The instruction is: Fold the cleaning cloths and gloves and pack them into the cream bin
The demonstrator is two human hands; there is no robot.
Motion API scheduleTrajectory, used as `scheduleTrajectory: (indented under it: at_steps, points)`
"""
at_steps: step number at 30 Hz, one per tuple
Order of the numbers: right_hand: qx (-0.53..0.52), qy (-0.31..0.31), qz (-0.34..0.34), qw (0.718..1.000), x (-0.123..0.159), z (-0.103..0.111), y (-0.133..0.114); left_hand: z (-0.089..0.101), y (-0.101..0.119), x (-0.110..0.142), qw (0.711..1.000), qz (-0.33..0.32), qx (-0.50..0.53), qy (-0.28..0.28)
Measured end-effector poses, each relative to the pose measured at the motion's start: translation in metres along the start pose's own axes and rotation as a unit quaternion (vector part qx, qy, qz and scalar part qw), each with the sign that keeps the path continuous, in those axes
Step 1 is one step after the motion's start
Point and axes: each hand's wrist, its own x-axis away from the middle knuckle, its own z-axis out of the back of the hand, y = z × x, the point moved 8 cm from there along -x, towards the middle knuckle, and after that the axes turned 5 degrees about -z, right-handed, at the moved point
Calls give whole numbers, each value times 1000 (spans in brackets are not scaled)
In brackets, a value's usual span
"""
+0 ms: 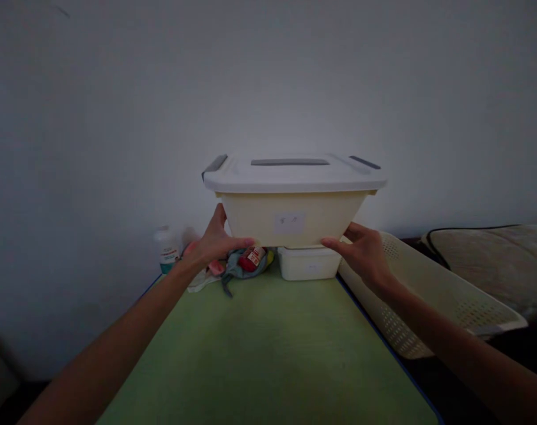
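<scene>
A cream storage box (255, 215) with a white lid (295, 177) is held up level above the far part of the green table (259, 348). The lid has grey clips at its ends and a grey handle strip on top; a paper label with handwriting is on the front. My left hand (218, 236) grips the box's lower left corner, thumb along the bottom front edge. At the lower right corner, my right hand (361, 245) grips it the same way. Fingers under and behind the box are partly hidden. Below it stands a smaller white box (310, 265), its top partly covered from view.
At the table's far left are a white bottle (167, 251) with a green base and a grey-blue cloth bag (239, 271) with a red package (251, 258). Along the right edge sits a cream perforated basket (428, 289), with a pale cushion (494, 260) beyond. A wall rises behind.
</scene>
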Motion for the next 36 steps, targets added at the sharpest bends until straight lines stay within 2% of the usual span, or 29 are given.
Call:
scheduleTrajectory:
  at_steps: [6,10,14,19,28,36]
  points:
    - [-16,-19,-56,998,35,-26,12,15,-13,52,997,68,13,-18]
    - [-24,-49,-107,993,57,-45,32,23,-36,83,995,99,5,-2]
    - [-21,-67,-131,989,78,-61,49,30,-60,115,989,146,-26,-6]
    - [-1,-96,-176,980,105,-78,72,31,-79,150,980,192,-56,-22]
    - [4,-146,-232,962,137,-100,108,21,-116,191,972,225,-41,-56]
    - [38,-175,-272,945,158,-108,131,14,-126,212,966,248,-1,-68]
